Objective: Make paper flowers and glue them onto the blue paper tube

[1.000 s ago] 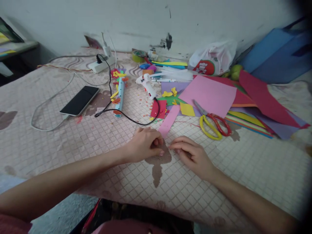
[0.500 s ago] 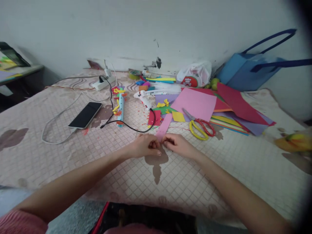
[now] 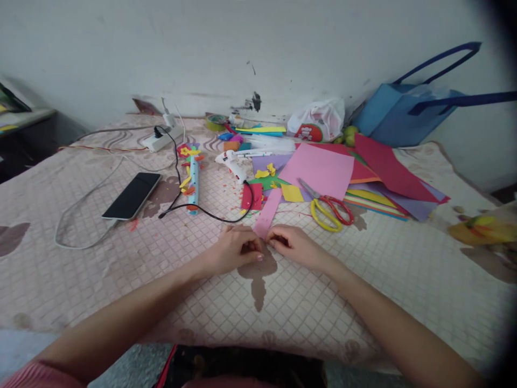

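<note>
A narrow pink strip point(image 3: 269, 210) lies slanted on the patterned tablecloth, its near end between my two hands. My left hand point(image 3: 235, 248) is curled at the near left of that end, thumb and fingers pinched together. From the right, my right hand point(image 3: 291, 243) touches the same end with bent, closed fingertips. Whatever small part the fingers pinch is hidden by them. Beyond the strip are a red square point(image 3: 252, 196), a yellow diamond point(image 3: 291, 193) and yellow scraps. Scissors point(image 3: 326, 207) with yellow and red handles lie open to the right.
A white glue gun point(image 3: 233, 166) trails a black cord across the cloth. Left are a decorated light-blue strip point(image 3: 194, 183), a phone point(image 3: 133, 196) and a power strip point(image 3: 162, 139). Coloured sheets point(image 3: 317, 170), a plastic bag point(image 3: 317, 121) and a blue bag point(image 3: 398, 116) stand right.
The view has shifted slightly, so the objects appear further left. Both hands stay at the near end of the pink strip, my left hand slightly lower and further left in the picture.
</note>
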{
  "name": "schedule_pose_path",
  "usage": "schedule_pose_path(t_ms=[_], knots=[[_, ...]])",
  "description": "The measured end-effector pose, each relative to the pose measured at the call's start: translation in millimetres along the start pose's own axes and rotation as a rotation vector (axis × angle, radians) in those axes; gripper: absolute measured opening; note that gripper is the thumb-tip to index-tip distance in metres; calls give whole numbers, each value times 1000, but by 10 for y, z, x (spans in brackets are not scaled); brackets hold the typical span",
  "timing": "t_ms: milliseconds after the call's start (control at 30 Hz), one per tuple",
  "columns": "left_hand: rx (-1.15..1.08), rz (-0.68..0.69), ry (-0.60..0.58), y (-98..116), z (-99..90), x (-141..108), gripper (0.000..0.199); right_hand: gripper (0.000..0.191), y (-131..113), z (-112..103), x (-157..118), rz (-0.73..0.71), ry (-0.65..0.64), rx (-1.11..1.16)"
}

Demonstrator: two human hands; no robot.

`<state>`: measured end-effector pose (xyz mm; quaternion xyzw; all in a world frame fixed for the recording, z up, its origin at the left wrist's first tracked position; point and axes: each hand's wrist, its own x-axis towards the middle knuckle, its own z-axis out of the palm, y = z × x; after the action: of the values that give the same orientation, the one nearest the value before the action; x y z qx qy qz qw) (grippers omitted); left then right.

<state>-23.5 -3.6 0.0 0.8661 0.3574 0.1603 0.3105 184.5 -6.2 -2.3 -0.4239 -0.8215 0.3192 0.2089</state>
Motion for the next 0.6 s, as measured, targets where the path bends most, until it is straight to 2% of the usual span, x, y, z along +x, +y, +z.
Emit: schedule_pose_path(t_ms=[133,233,400,500,600], knots=[[4,-33,14,12,20,-15,12,15,-9,5,6,19,-2,-9],[-78,-41,39,24,25,-20,11,13,1,10,12,16,-3,-11],[-526,-184,100,24,1,6,12,11,24,20,19,19,9,-1],[-765,-200,118,22,-24,37,25,11,9,18,14,37,38,51],[-934,-207,89,15,-24,57,30,14,-46,6,1,87,67,214]])
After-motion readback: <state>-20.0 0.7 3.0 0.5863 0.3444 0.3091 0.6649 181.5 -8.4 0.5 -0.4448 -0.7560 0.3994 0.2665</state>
